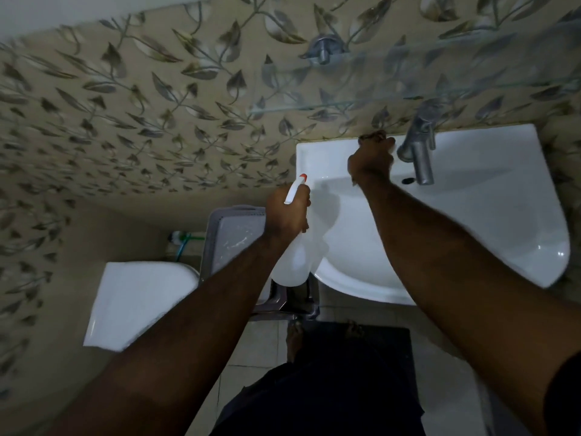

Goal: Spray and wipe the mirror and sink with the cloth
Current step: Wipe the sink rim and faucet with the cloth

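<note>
My left hand (287, 212) grips a white spray bottle (294, 259) by the neck. Its red-tipped nozzle (298, 184) points up and away over the left rim of the white sink (490, 221). My right hand (371, 162) reaches to the sink's back rim, just left of the metal tap (419, 155). Its fingers press down on a small dark wad, apparently the cloth (372, 136), most of which the hand hides. The mirror is out of view.
A glass shelf (408, 99) on a metal bracket (323, 48) juts from the leaf-patterned wall above the sink. Left of the sink stand a grey plastic stool (232, 237) and a white toilet cistern (138, 303). A dark mat (386, 344) lies on the floor tiles.
</note>
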